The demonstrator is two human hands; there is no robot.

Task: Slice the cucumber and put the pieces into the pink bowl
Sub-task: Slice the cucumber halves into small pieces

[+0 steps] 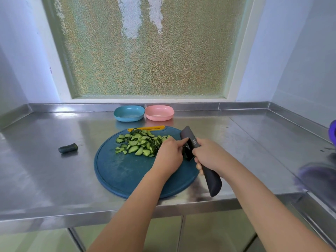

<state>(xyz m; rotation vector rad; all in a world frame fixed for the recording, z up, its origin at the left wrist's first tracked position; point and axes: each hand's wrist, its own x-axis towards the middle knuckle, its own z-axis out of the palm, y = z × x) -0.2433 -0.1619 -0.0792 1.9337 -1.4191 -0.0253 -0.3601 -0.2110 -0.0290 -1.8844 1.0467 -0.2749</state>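
The knife (189, 138) is held in the right hand (211, 155), whose fingers (197, 151) are curled tight round the dark handle. The left hand (170, 155) is pressed against the flat of the blade with bent fingers; whether a stuck piece is pinched there cannot be told. The slices (140, 144) are piled on the far part of the board (127, 175). The pink bowl (159, 113) behind it looks empty, just beside a blue bowl (129, 113). Stuck bits are best wiped off the flat side, away from the sharp edge. The pile can then be scooped onto the blade and carried to the pink bowl, not the blue one. A cucumber end (68, 148) is seen on the counter (45, 170).
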